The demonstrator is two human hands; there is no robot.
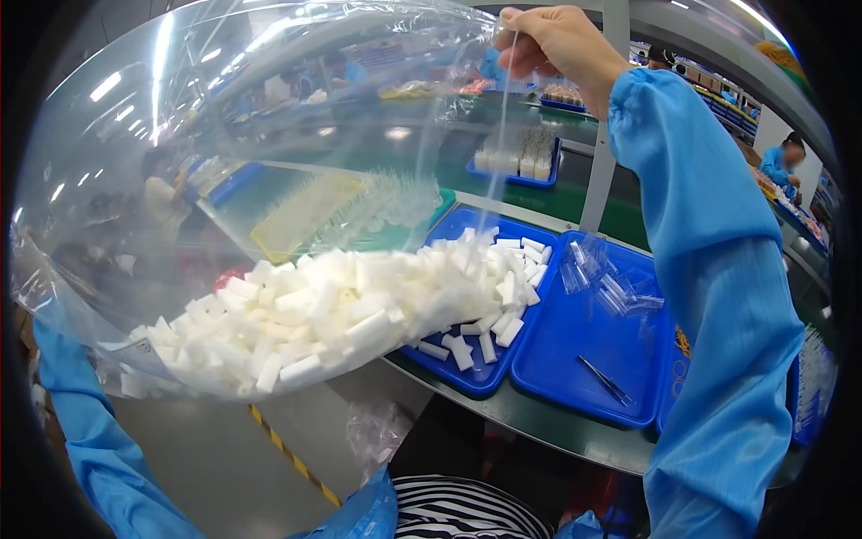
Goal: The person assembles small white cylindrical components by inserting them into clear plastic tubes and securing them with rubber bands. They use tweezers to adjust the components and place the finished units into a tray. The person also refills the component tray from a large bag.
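Observation:
A large clear plastic bag is tilted over the bench, its mouth toward the right. Inside lies a heap of small white foam-like blocks, sliding toward the opening. My right hand is closed in a pinch on the bag's upper edge. At the far left my left sleeve reaches up behind the bag's lower end; that hand's fingers are hidden. Below the mouth sits a blue tray with many loose white blocks in it, some at the bag's edge.
Another blue tray holds tweezers and clear plastic tubes. Farther back stands a blue tray of upright white-based pieces. A metal post rises behind the trays. A co-worker sits at far right.

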